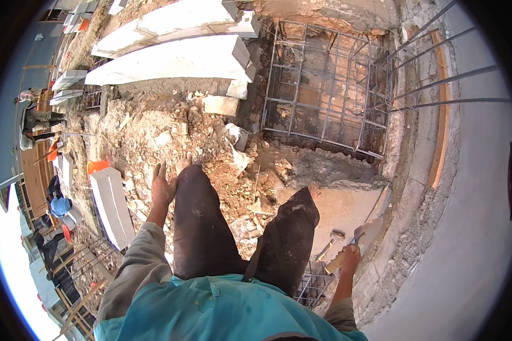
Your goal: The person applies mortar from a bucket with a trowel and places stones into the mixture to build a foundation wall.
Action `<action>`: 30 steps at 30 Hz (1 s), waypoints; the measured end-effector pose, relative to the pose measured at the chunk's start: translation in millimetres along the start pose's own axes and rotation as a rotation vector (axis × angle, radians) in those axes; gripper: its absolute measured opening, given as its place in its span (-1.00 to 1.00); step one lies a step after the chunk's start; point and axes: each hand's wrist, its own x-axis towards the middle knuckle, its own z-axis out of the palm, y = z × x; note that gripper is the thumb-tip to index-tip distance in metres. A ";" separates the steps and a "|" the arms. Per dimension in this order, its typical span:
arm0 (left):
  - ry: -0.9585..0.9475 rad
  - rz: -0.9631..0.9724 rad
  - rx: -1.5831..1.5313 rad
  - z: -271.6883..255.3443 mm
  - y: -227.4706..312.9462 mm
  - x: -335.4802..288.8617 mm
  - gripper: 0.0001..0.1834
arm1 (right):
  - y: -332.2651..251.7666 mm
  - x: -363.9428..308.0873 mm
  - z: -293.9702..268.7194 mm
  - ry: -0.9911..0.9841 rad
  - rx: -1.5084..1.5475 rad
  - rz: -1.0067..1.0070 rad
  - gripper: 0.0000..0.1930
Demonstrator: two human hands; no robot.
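My left hand (163, 186) hangs beside my left knee above the rubble, its fingers stretched out and nothing in them. On the right, my right hand (350, 259) is closed round a trowel (370, 232). The trowel's pale wooden handle end shows below my fingers, and its grey blade points away from me. Just left of the trowel a hammer (327, 248) with a light handle lies on a flat pale slab (350, 209). My bare feet are partly visible past my dark trousers, one on the rubble and one at the slab.
A steel rebar grid (322, 88) fills a pit ahead. Long white block walls (170, 58) stand at far left, with another white block row (111, 206) nearer. Bare rebar rods (449, 79) jut out at right beside a plain wall (472, 170). Co-workers (37, 119) are at the left.
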 end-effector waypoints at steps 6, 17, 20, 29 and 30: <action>-0.160 -0.492 -0.035 -23.3 -11.8 -209.7 -0.23 | 14.3 24.5 -129.5 -0.140 -0.661 -0.250 -0.72; -0.066 -0.693 -0.316 -22.0 48.0 -291.2 -0.24 | -61.6 109.3 -166.5 -0.353 -1.048 -0.392 -0.57; -0.003 -0.577 -0.452 -10.7 80.5 -267.5 -0.24 | -107.6 93.4 -136.0 -0.374 -1.075 -0.467 -0.56; 0.113 -0.470 -0.635 14.6 91.3 -294.0 -0.25 | -127.5 57.2 -85.0 -0.462 -1.212 -0.620 -0.53; 0.099 -0.517 -0.618 17.6 83.7 -304.3 -0.26 | -125.2 58.4 -84.2 -0.465 -1.224 -0.636 -0.52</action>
